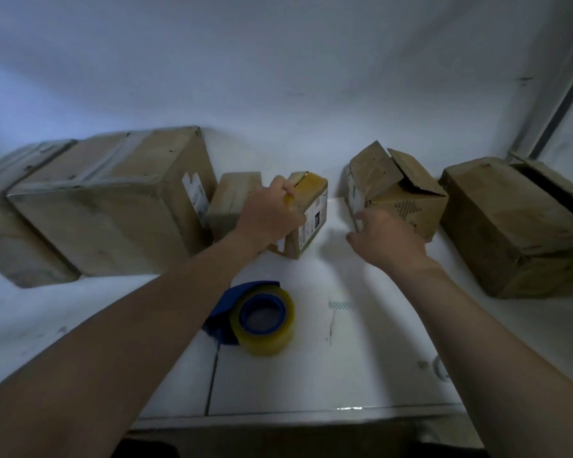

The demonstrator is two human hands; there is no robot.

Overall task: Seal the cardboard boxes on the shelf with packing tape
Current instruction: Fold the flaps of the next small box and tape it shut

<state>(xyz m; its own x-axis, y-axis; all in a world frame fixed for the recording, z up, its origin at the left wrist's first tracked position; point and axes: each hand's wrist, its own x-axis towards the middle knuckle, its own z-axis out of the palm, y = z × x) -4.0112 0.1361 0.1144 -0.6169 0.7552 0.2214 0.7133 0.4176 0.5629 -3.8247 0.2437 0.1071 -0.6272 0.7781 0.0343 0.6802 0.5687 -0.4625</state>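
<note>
Cardboard boxes mid-frame, tape roll idle below.
Left hand grips small box; right hand, seemingly released, should flatten open-flapped box first.

Matt, scuffed cardboard boxes; seemingly glossy white shelf.

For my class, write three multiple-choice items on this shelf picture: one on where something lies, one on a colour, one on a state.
1. Where does the tape roll lie?
A. on a box
B. on the shelf, nearer the camera than the boxes
C. in a hand

2. What colour is the roll's core?
A. blue
B. red
C. white

3. How are the top flaps of the box by the right hand?
A. taped flat
B. cut off
C. standing open

Answers: B, it rests on the white surface; A, the inner ring is blue; C, the open-flapped box has raised flaps.
</note>
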